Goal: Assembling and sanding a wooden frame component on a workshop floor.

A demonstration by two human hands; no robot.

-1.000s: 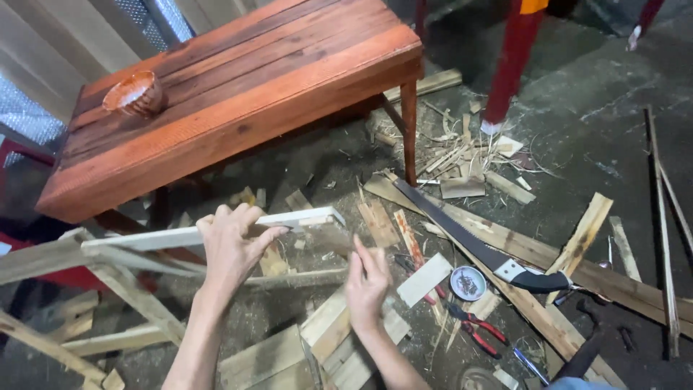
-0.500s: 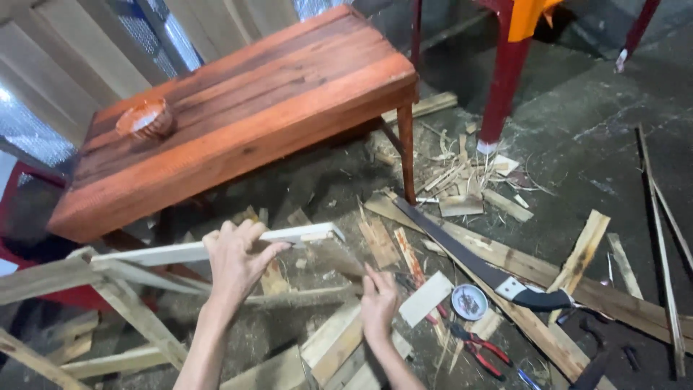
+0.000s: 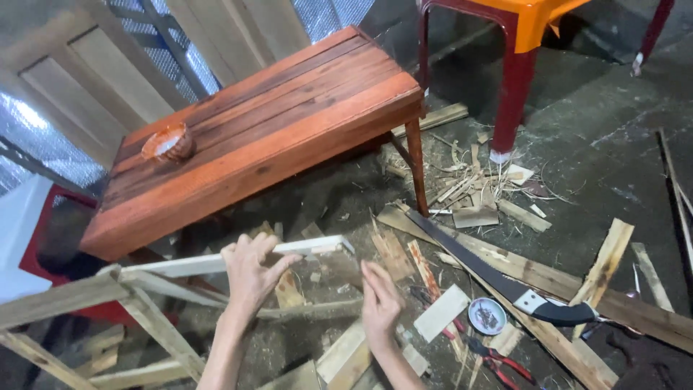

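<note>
Two bare hands work low in the view, over a floor strewn with wood scraps. Nearest, the right hand [image 3: 380, 303] hangs open, fingers straight and slightly spread, gripping nothing; just below its fingertips lie short offcut boards [image 3: 345, 355], and a flat pale block [image 3: 442, 312] sits just to the right of them. Left of it, the left hand [image 3: 249, 273] is curled over a pale slat [image 3: 238, 258], fingers wrapped across the top edge and clamped on it; the slat runs past the fingers on both sides, its left end meeting a rough wooden frame [image 3: 86, 292]. Right of the right hand's fingers, a small round tin [image 3: 487, 315] lies near red-handled pliers [image 3: 498, 357], and a long saw [image 3: 498, 278] with a black handle stretches diagonally across planks. Beyond both sets of fingers stands a reddish wooden table [image 3: 267, 137], a small bowl [image 3: 167, 141] on its far left end. Farthest right, a red plastic stool [image 3: 516, 79] stands above a heap of shavings [image 3: 473, 188].
</note>
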